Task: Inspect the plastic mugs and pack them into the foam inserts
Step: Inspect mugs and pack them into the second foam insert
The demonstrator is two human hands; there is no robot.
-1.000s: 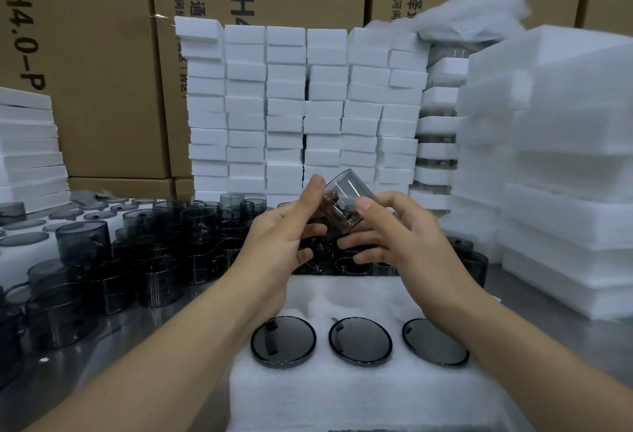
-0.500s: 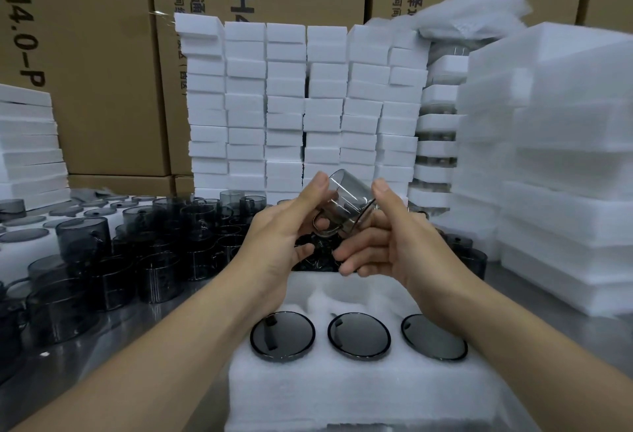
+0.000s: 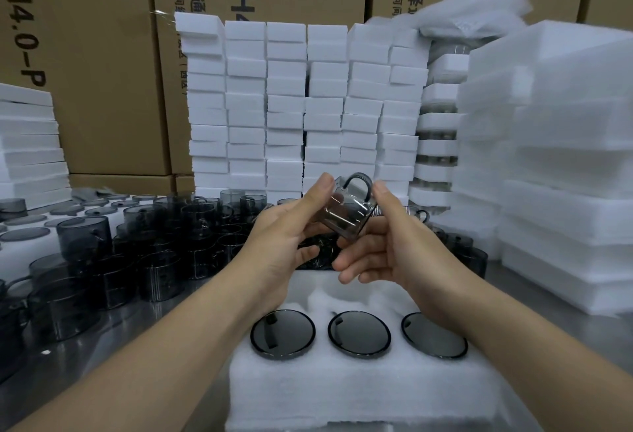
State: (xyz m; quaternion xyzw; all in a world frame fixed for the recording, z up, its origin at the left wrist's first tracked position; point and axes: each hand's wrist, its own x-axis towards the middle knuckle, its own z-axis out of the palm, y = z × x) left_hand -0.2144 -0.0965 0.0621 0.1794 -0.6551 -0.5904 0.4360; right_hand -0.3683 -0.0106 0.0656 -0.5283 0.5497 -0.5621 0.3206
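Item: one smoky plastic mug (image 3: pixel 344 214), on its side, handle uppermost, axis slanting down toward us (which end is the mouth, we cannot tell). We log it between both hands, above the foam insert (image 3: pixel 342 394). Left hand (image 3: pixel 284 238) and right hand (image 3: pixel 388 248) pinch it, thumbs atop, fingers curled beneath.

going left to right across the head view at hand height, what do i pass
loose smoky mugs → left hand → held mug → right hand → stack of white foam inserts
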